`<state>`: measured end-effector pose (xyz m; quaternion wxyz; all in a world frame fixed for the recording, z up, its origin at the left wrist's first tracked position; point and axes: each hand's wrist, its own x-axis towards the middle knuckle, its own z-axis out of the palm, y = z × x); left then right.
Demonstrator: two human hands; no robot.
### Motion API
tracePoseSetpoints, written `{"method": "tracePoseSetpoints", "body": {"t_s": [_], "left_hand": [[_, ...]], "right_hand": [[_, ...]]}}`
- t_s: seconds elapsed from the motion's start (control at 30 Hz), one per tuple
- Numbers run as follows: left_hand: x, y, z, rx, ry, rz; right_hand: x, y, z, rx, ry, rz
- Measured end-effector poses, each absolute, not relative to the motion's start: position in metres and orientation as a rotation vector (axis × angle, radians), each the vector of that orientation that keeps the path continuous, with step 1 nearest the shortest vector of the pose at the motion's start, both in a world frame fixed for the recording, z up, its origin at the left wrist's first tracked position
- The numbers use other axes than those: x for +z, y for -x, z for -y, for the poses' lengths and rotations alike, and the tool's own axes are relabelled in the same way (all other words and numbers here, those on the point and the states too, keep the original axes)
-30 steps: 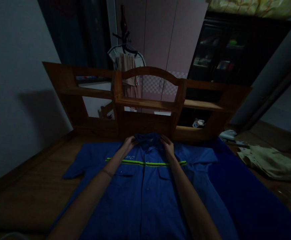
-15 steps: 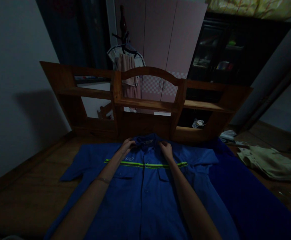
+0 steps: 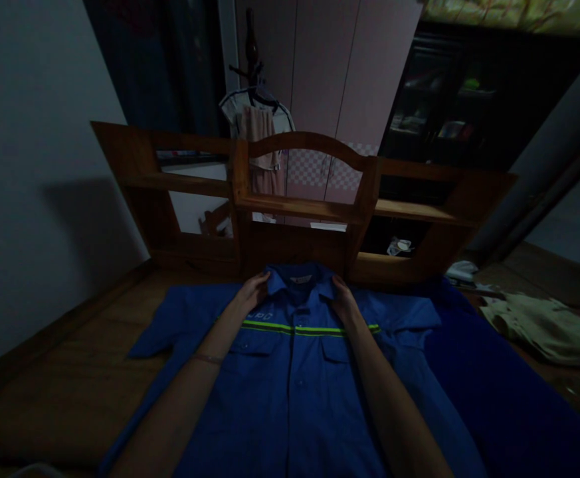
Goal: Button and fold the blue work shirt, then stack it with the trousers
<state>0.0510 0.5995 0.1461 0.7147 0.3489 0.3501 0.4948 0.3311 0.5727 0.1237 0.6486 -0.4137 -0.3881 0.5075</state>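
Note:
A blue short-sleeved work shirt (image 3: 270,392) lies front side up, its collar (image 3: 300,273) towards the wooden shelf unit. Yellow-green stripes cross its chest, and pale lettering sits above them on the left. My left hand (image 3: 250,293) grips the left side of the collar, fingers closed on the cloth. On the collar's right side, my right hand (image 3: 343,300) is likewise closed on the fabric. Between the hands the collar stands spread, with a pale label showing inside. Both forearms reach across the shirt front.
Beyond the collar rises a wooden shelf unit (image 3: 294,209) with open compartments. Dark blue cloth (image 3: 493,392) lies under the shirt's right side. Further right is a pale folded garment (image 3: 549,328). A white wall (image 3: 35,199) stands on the left; clothes hang on a rack (image 3: 257,116) behind.
The collar is spread wider and its label shows more plainly. My right hand has shifted outward to the right along the collar. The whole view has moved slightly.

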Motion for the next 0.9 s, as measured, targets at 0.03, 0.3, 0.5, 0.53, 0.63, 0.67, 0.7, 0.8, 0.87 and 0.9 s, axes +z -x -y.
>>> {"method": "tracePoseSetpoints", "body": {"t_s": [0.03,0.3,0.5,0.53,0.63,0.67,0.7,0.8,0.87,0.9], "left_hand": [[0.147,-0.050,-0.600,1.128,-0.760,-0.758],[0.141,-0.062,-0.600,1.253,-0.757,-0.768],[0.141,-0.070,-0.593,1.063,-0.865,-0.859],[0.142,-0.071,-0.590,1.015,-0.885,-0.842],[0.140,-0.075,-0.585,0.915,-0.945,-0.737],[0.139,-0.076,-0.584,0.906,-0.959,-0.710],[0.136,-0.078,-0.585,0.909,-0.968,-0.696],[0.128,-0.081,-0.590,0.956,-0.975,-0.725],[0.122,-0.083,-0.594,0.990,-0.985,-0.751],[0.120,-0.084,-0.596,1.006,-0.992,-0.764]], "right_hand": [[0.125,-0.332,-0.572,1.172,0.925,0.874],[0.130,-0.332,-0.565,1.295,0.940,0.865],[0.130,-0.332,-0.564,1.362,1.005,0.890],[0.131,-0.332,-0.564,1.369,1.000,0.901],[0.131,-0.329,-0.564,1.370,0.967,0.948],[0.131,-0.328,-0.564,1.360,0.958,0.967],[0.130,-0.327,-0.563,1.346,0.952,0.986],[0.125,-0.322,-0.562,1.288,0.967,1.051],[0.120,-0.319,-0.564,1.230,0.993,1.096],[0.117,-0.318,-0.566,1.191,1.008,1.116]]}}
